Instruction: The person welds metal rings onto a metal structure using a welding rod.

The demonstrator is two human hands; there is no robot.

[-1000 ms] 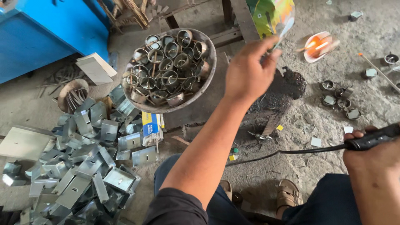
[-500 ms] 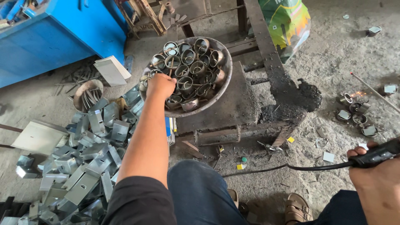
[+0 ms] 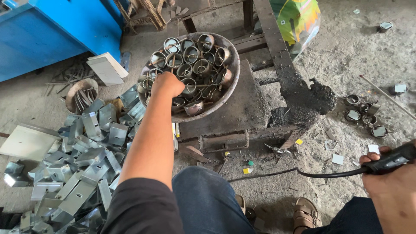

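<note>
My left hand [image 3: 167, 84] reaches into a round metal bowl [image 3: 230, 82] filled with several short metal rings [image 3: 201, 67]. Its fingers are curled down among the rings at the bowl's near left side; I cannot see whether a ring is gripped. My right hand [image 3: 392, 184] sits at the lower right, closed around a black welding electrode holder [image 3: 390, 161] with a black cable [image 3: 303, 173] trailing left across the floor. The bowl rests on a dark metal block [image 3: 247, 108].
A heap of bent sheet-metal brackets [image 3: 78, 160] lies at the left. A blue metal cabinet [image 3: 52, 34] stands at the back left. A rusty steel bar [image 3: 279, 56] ends in a slag lump. Finished rings [image 3: 362, 112] lie at right. A green-yellow sack [image 3: 297, 19] is behind.
My left hand moved from the upper right down into the bowl and now digs among the rings. The view shifted. My right hand still holds the holder.
</note>
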